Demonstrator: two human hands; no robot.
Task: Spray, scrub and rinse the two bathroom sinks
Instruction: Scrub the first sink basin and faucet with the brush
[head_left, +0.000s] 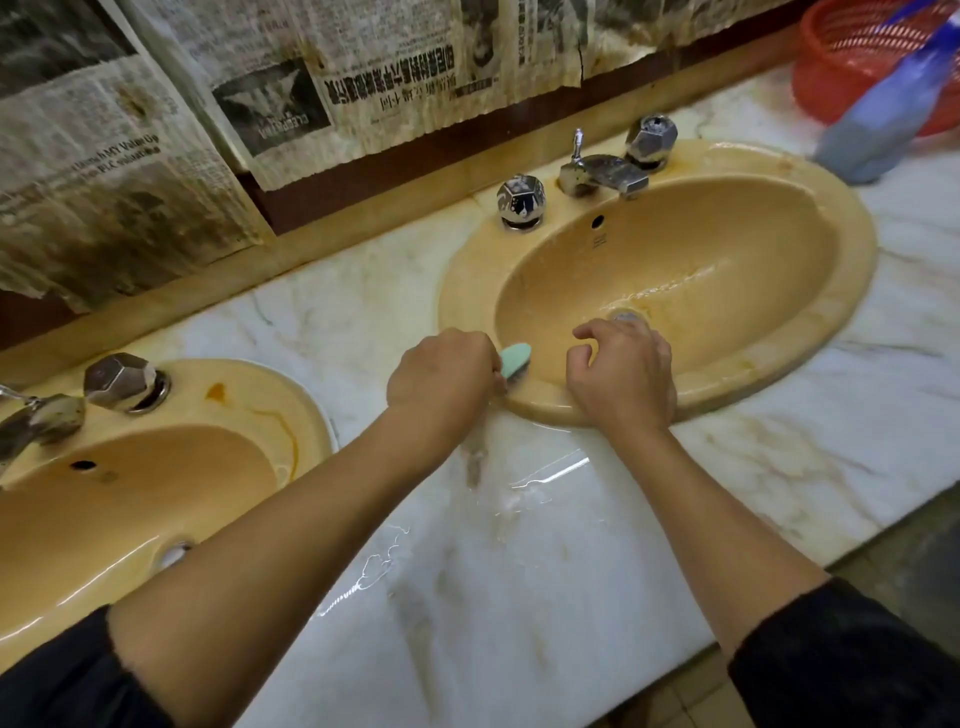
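Currently: scrub step on the right sink (810, 364), rim at 6 o'clock.
Left hand (441, 376): fingers curled round a mint-green scrub brush (514, 359), bristles on the near rim.
Right hand (621, 376): loosely curled, holding nothing, resting over the near rim beside the drain (626, 315).
Right sink state: bowl wet, water running toward the drain; stains remain at 3 o'clock.
Left sink (270, 410): orange stain on the rim, looks untouched.
Spray bottle (883, 119): on the countertop (519, 545), 1 o'clock.
Left to do: finish, rinse, then the second sink.
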